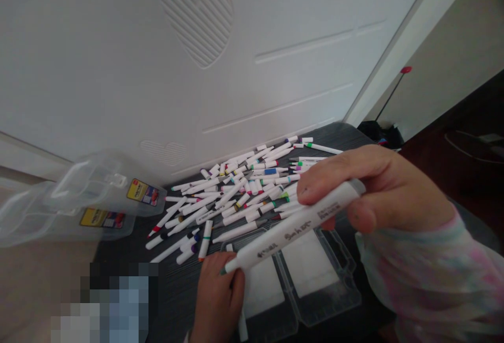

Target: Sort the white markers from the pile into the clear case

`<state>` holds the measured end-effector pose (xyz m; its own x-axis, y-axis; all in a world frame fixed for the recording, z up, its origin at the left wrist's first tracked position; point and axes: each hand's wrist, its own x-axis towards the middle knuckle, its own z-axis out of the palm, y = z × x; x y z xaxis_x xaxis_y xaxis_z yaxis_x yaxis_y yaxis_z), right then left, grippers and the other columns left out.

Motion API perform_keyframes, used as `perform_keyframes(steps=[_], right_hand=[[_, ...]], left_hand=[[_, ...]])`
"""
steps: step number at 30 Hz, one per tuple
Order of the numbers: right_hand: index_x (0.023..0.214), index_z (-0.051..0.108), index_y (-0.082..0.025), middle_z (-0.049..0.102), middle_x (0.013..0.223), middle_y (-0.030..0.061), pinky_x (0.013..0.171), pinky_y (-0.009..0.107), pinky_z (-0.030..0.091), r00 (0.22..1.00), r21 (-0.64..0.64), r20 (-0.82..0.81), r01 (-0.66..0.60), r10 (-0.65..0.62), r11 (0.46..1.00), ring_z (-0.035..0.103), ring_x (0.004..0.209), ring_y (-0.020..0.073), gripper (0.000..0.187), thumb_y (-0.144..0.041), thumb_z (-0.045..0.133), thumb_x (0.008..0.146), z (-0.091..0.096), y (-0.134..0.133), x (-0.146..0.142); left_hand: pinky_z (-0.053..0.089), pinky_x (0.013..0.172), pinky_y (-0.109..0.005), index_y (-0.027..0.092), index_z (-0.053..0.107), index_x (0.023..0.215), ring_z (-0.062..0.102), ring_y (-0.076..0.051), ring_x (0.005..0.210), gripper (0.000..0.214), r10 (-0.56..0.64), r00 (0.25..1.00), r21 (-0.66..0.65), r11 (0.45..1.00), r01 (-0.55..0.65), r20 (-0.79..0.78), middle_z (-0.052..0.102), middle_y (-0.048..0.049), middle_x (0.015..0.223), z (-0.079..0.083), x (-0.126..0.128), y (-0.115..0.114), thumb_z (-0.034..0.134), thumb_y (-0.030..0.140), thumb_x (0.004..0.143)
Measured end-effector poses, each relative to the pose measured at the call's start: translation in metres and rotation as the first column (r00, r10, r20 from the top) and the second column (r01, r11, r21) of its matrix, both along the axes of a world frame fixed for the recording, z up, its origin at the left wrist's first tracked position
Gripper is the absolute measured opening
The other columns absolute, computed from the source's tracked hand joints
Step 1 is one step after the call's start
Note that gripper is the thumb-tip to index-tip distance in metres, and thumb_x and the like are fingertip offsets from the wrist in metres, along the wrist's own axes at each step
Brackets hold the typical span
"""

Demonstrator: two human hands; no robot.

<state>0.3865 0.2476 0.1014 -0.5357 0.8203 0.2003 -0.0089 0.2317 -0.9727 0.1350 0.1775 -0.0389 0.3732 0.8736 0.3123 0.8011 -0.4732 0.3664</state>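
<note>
My right hand (374,190) is closed around a white marker pen (291,230), held slanted with its tip pointing down to the left. My left hand (218,295) sits below that tip, fingers curled and pinched at the marker's end, perhaps on its cap. Both hands hover over an open clear plastic case (315,280) with white paper inside. Behind it a heap of several white markers (244,190) with coloured caps lies spread on the dark table (177,280).
Two clear plastic cases (102,190) with yellow labels lie stacked at the left of the table. A white panel with heart reliefs (197,17) stands behind the table. Dark floor and a red-tipped stick (405,70) show at right. A blurred patch covers the bottom left.
</note>
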Motion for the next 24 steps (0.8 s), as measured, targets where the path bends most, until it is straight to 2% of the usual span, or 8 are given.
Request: perform_keyframes(steps=[8, 14, 20, 24], right_hand=[[0.089, 0.068, -0.026, 0.067, 0.077, 0.0004, 0.051, 0.018, 0.045, 1.000, 0.005, -0.027, -0.007, 0.007, 1.000, 0.056, 0.052, 0.0081, 0.025, -0.039, 0.061, 0.068, -0.0016, -0.0011, 0.0009], [0.086, 0.069, -0.025, 0.065, 0.065, 0.0005, 0.052, 0.020, 0.046, 0.999, -0.019, -0.020, 0.041, -0.041, 0.999, 0.057, 0.055, 0.0110, 0.026, -0.040, 0.063, 0.065, -0.0032, -0.0015, -0.0002], [0.085, 0.069, -0.026, 0.065, 0.064, 0.0009, 0.052, 0.021, 0.046, 0.997, -0.043, -0.022, 0.077, -0.077, 0.996, 0.058, 0.057, 0.0119, 0.029, -0.045, 0.062, 0.065, -0.0039, -0.0023, -0.0013], [0.084, 0.069, -0.026, 0.065, 0.069, 0.0002, 0.049, 0.020, 0.043, 0.994, -0.027, -0.063, 0.090, -0.092, 0.996, 0.055, 0.053, 0.0092, 0.025, -0.043, 0.061, 0.067, -0.0061, -0.0029, -0.0023]], left_hand=[[0.043, 0.064, -0.032, 0.017, 0.055, 0.074, 0.056, -0.018, 0.069, 0.015, 0.010, 1.000, -0.012, 1.000, -0.010, 0.006, 0.061, -0.0041, 0.071, -0.0003, 0.0018, -0.0008, 0.042, 0.011, 0.074], [0.043, 0.064, -0.031, 0.019, 0.056, 0.074, 0.057, -0.017, 0.068, 0.016, -0.009, 1.000, -0.015, 1.000, 0.009, 0.011, 0.061, -0.0031, 0.071, 0.0022, 0.0014, -0.0003, 0.041, 0.013, 0.076], [0.044, 0.064, -0.030, 0.019, 0.056, 0.076, 0.057, -0.017, 0.070, 0.016, 0.002, 0.999, -0.002, 1.000, -0.002, 0.045, 0.062, -0.0037, 0.073, 0.0029, 0.0018, -0.0006, 0.041, 0.013, 0.076], [0.046, 0.067, -0.030, 0.018, 0.056, 0.078, 0.057, -0.017, 0.075, 0.015, 0.028, 0.996, 0.021, 0.999, -0.030, 0.088, 0.060, -0.0044, 0.077, 0.0034, 0.0013, -0.0014, 0.043, 0.011, 0.076]])
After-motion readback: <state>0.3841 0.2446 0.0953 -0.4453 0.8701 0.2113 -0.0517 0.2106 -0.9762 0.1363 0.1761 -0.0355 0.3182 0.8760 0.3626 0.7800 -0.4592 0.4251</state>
